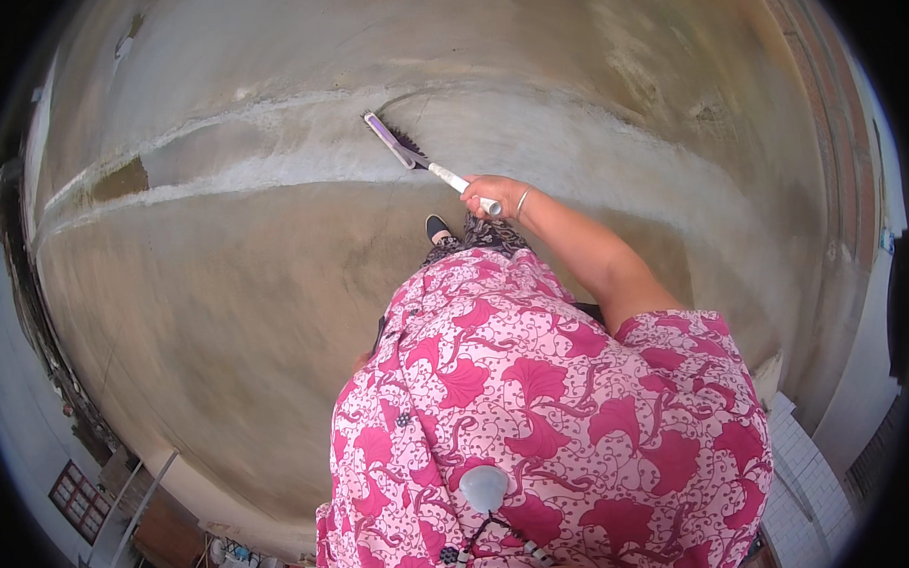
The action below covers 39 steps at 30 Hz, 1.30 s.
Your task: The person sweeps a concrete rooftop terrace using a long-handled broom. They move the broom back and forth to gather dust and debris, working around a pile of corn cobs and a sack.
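My right hand (501,192) is closed around the upper end of a white pole handle (448,177), held out in front of my body. Its open tube end points back towards me. At the far end is a broom head (389,140) with a purple and white back and dark bristles (405,138), over the concrete floor (275,255); whether the bristles touch it is hard to tell. Beside my patterned pink shirt (540,407), a sliver of skin (362,361), perhaps my left hand, shows next to a dark edge. The shirt hides the rest.
A pale cement band (293,166) crosses the floor, with a darker patch (122,180) at its left. My dark shoe (436,228) stands just behind the band. Brick-coloured steps or edging (835,124) run along the right. Metal poles (145,502) and clutter lie at lower left.
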Motion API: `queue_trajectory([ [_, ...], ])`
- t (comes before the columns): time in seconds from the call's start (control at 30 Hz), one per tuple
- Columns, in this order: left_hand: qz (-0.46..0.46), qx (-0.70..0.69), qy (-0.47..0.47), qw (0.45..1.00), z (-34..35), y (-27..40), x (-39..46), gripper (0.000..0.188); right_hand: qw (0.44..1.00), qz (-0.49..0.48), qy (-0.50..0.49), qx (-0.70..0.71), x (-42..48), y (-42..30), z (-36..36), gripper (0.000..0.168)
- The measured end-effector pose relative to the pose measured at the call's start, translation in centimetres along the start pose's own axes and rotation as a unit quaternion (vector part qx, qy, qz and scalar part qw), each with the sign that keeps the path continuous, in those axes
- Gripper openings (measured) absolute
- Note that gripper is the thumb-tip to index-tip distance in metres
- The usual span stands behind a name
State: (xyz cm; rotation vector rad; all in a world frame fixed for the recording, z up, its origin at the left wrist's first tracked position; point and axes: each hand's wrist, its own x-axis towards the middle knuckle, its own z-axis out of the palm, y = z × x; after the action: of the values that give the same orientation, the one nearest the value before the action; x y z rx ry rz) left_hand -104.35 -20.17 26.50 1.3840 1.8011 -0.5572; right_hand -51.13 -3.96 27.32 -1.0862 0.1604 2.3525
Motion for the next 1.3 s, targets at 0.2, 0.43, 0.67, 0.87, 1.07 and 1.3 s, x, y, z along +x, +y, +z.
queue_trajectory([
  [0.2, -0.008, -0.009, -0.012, 1.0, -1.4, 0.1, 0.9, 0.026, 0.997, -0.025, -0.075, -0.01, -0.4, 0.8, 3.3, 0.037],
  [0.43, -0.033, -0.045, 0.002, 0.998, -4.2, -0.3, 1.6, 0.029, 0.975, -0.056, -0.074, -0.202, -2.3, 1.3, 7.7, 0.04],
  [0.67, -0.116, -0.259, 0.058, 0.957, -6.0, -1.2, 1.2, 0.031, 0.969, -0.099, -0.048, -0.222, -5.1, 0.7, 8.9, 0.027],
  [0.87, -0.157, -0.347, 0.119, 0.917, -6.6, -0.7, 0.6, 0.031, 0.982, -0.105, 0.043, -0.15, -4.8, 1.9, 5.6, 0.02],
  [1.07, -0.085, -0.111, 0.074, 0.987, -5.1, -2.7, 0.6, 0.03, 0.987, -0.114, 0.074, -0.089, -5.6, 1.5, 4.5, 0.02],
  [1.3, -0.141, -0.229, 0.048, 0.962, -1.7, -1.5, -0.6, 0.028, 0.995, -0.083, 0.054, -0.024, -6.4, 2.8, 1.8, 0.016],
])
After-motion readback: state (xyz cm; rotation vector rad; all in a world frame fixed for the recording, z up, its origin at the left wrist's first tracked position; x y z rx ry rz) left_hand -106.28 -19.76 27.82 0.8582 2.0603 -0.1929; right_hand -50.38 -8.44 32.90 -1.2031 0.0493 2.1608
